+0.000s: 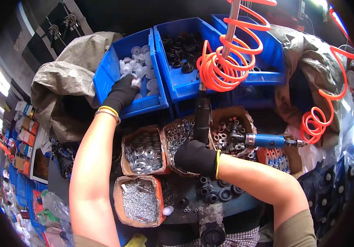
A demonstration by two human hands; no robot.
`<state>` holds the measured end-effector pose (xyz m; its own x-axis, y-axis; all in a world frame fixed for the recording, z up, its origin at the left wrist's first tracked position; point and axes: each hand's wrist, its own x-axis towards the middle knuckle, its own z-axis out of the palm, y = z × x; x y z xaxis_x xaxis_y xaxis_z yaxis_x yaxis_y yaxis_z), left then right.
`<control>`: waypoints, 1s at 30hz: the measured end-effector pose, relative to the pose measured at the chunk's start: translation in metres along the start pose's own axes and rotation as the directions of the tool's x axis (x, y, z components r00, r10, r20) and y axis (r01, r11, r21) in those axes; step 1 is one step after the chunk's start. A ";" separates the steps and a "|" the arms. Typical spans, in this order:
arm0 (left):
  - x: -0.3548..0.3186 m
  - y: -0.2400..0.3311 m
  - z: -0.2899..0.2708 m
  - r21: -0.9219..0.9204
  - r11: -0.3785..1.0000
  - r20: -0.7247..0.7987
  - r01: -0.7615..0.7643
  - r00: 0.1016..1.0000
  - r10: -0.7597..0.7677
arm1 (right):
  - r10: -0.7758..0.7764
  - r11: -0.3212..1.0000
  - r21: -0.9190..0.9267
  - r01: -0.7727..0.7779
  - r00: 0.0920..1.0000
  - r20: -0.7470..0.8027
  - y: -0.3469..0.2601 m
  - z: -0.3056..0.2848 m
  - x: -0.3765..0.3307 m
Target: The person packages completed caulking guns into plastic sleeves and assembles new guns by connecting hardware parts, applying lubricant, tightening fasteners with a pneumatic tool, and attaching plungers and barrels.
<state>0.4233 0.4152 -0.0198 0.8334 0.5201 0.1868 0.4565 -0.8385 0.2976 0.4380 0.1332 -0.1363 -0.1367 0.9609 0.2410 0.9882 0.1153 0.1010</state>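
Observation:
My left hand (pixel 123 94), in a black glove, reaches over the near side of a blue bin (pixel 102 84). Its fingertips are closed on a white plastic part (pixel 136 82), above many similar white parts (pixel 137 61). My right hand (pixel 197 158), also gloved in black, is at a carton of small metal fittings (pixel 180 133). Just above that hand, a black air tool (pixel 202 117) hangs upright and meets the glove. The right fingers are hidden, so I cannot see whether they grip anything.
An orange coiled hose (pixel 226 68) hangs before a blue bin of black parts (pixel 181 45). A blue air tool (pixel 267 140) lies at the right. Cartons hold metal washers (pixel 144 152) and small silvery pieces (pixel 140 201). A fixture (pixel 212 222) stands at the front edge.

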 end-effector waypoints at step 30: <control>-0.179 -0.004 0.091 0.584 0.770 0.213 -0.257 0.964 0.159 | -0.191 0.853 0.505 0.128 0.979 0.076 -0.114 -0.200 -0.141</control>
<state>0.3006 0.3105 -0.1400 0.9425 0.3329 0.0277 0.3195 -0.8741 -0.3658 0.3311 -0.0659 0.0113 -0.3176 0.9373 0.1432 0.8609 0.3484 -0.3707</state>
